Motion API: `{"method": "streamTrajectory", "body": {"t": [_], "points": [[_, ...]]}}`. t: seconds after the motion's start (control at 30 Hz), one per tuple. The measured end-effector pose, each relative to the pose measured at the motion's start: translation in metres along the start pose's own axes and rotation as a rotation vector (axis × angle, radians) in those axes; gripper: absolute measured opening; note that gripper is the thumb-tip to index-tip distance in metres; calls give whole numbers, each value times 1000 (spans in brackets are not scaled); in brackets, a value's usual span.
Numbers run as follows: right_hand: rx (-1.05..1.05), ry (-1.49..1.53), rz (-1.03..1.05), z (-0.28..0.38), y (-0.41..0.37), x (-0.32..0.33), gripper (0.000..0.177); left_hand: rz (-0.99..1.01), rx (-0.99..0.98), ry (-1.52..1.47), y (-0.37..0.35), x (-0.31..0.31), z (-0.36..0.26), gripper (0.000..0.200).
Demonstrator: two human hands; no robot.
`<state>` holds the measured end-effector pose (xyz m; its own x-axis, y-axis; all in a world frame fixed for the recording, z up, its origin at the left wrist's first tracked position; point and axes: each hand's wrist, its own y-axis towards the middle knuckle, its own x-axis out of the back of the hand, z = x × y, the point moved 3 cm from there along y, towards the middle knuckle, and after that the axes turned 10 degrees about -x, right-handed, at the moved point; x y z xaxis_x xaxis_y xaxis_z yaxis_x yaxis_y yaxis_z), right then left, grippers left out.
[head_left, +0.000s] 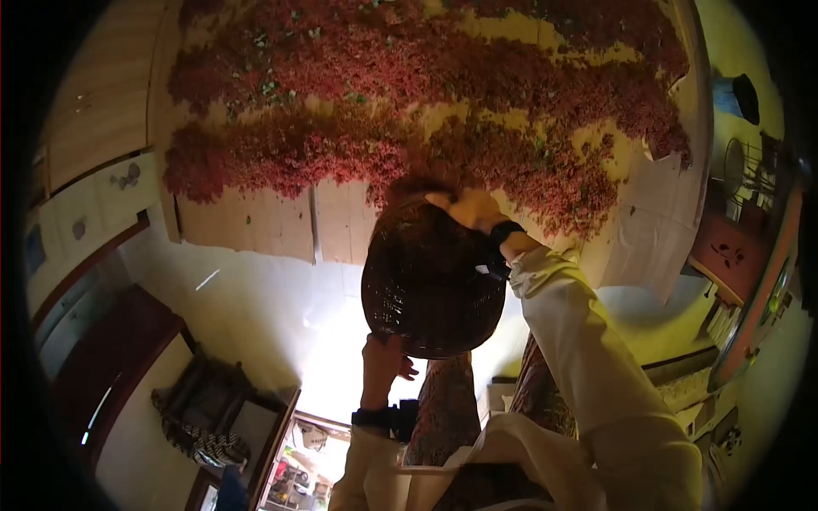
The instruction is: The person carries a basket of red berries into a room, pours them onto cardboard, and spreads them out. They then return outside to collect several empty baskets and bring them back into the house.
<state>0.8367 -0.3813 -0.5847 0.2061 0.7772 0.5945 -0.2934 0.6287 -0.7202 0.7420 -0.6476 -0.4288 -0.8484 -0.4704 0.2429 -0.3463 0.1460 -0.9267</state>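
Note:
A dark woven basket (pixel 434 285) is tipped, with its far rim over the edge of the red clusters in the head view. My right hand (pixel 473 209) is closed on that far rim, thumb on the near side. At the basket's lower end, my left hand (pixel 383 368) grips the edge with curled fingers. Small red berry-like clusters (pixel 358 68), mixed with bits of green leaf, lie in thick rows just beyond the basket. They rest on flattened cardboard sheets (pixel 243 228). Shadow hides most of the basket's inside.
A dark wooden chair (pixel 209 400) with a striped cloth stands lower left, near a bright doorway (pixel 307 464). Along the left are pale cabinets (pixel 98 128). A reddish box (pixel 724 255) and a wire rack (pixel 750 170) stand on the right, below a blue bucket (pixel 734 98).

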Motion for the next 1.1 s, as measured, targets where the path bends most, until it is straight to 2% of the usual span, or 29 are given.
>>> {"method": "streamTrajectory", "body": {"t": [0.07,0.13,0.17,0.2,0.23,0.27,0.3,0.33,0.37,0.4,0.43,0.47,0.5,0.6,0.63,0.67,0.73,0.77,0.8,0.87,0.93,1.0,1.1], "points": [[-121,-126,272,24,-15,12,82,3,-2,-33,-3,10,1,34],[-99,-69,261,21,-16,-10,84,-25,-99,25,2,15,15,35],[-57,-74,219,25,-18,-11,83,-15,-46,-39,4,17,14,38],[-4,-85,160,30,-11,-8,82,-13,-73,-54,8,19,6,38],[67,-63,6,20,2,-31,83,-20,-47,-52,2,23,-3,38],[59,-65,13,27,-4,-21,83,-31,4,-36,-8,30,-3,39],[-12,-83,152,30,-12,-15,83,-58,-36,-40,-15,32,-1,40],[-77,-101,289,33,-18,-11,83,-65,-20,-38,-7,34,26,40],[-93,-69,367,29,-19,-13,88,-91,-118,110,13,37,66,41],[-89,-65,353,27,-21,-17,88,-117,-238,248,28,36,79,41],[-54,-44,266,25,-19,-18,88,-46,-94,53,0,23,22,43],[-31,-26,192,18,-18,-18,87,-58,-13,23,-11,19,3,43],[-82,-49,206,20,-29,-5,89,-43,-37,25,-15,20,7,43],[-117,24,249,-10,-42,-3,91,57,-120,157,-16,9,32,44],[-202,-63,365,-22,-39,-1,91,24,-76,116,-21,-4,28,42],[-200,-62,344,-28,-41,2,91,21,-112,214,-11,-8,34,40],[-127,40,-16,-44,-43,16,87,-8,-79,132,-11,-16,22,39],[-204,-38,103,-46,-47,29,87,3,-3,68,-29,-23,-3,38],[-210,-31,118,-57,-43,29,87,-2,10,78,-28,-33,2,38],[-246,28,283,-90,-44,29,89,94,-42,148,-29,-55,14,36],[-105,65,68,-104,-51,46,91,101,-72,214,-31,-73,16,36],[-308,-17,240,-112,-67,73,92,76,-37,202,-52,-88,0,30],[-299,51,307,-164,-64,64,92,55,-104,284,-68,-126,-8,29]]}}
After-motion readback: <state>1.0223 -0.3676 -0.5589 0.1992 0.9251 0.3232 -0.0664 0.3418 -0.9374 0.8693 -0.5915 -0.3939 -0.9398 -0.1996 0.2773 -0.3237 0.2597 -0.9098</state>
